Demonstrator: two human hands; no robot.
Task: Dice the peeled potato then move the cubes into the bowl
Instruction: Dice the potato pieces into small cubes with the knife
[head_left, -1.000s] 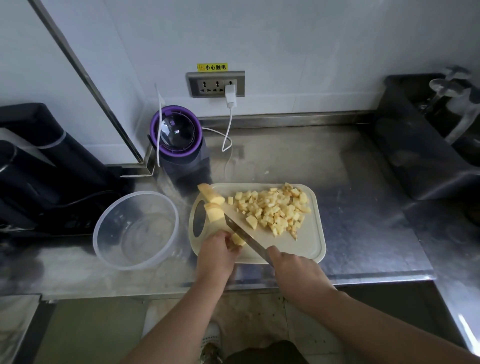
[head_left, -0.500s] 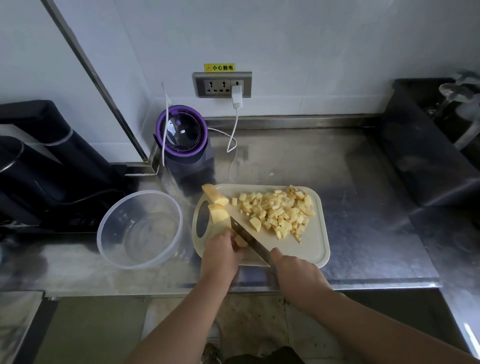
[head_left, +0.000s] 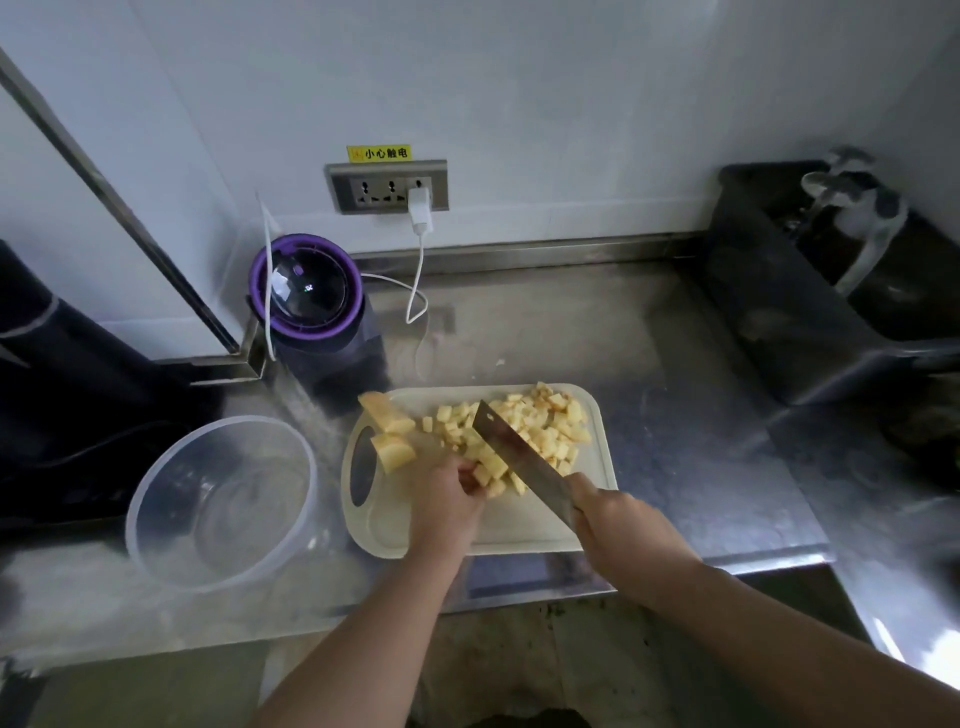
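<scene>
Board (head_left: 597, 525): pale, rectangular, on the steel counter (head_left: 675, 415), its handle slot at the left end. It is the landmark for all entries.

Cubes (head_left: 550, 421): a yellow heap on the board's far right half, all of it on the board.

Slabs (head_left: 387, 415): 2 uncut potato pieces at the board's far left corner, beside the slot. The farther slab's long axis runs from far left to near right.

Knife (head_left: 519, 457): a broad blade lying across the heap. Its long axis is diagonal, with the handle at the board's near right and the tip pointing to the far left.

Right hand (head_left: 618, 525): at the board's near right edge, fingers wrapped tight round the knife handle.

Left hand (head_left: 447, 499): over the board's middle, fingers curled on the nearest cubes, just beside the blade.

Bowl (head_left: 156, 499): clear plastic, just left of the board.

Blender (head_left: 311, 296): purple-rimmed, behind the board's far left corner.

Socket (head_left: 387, 187): on the wall beyond the board, with 1 white plug in it.
</scene>
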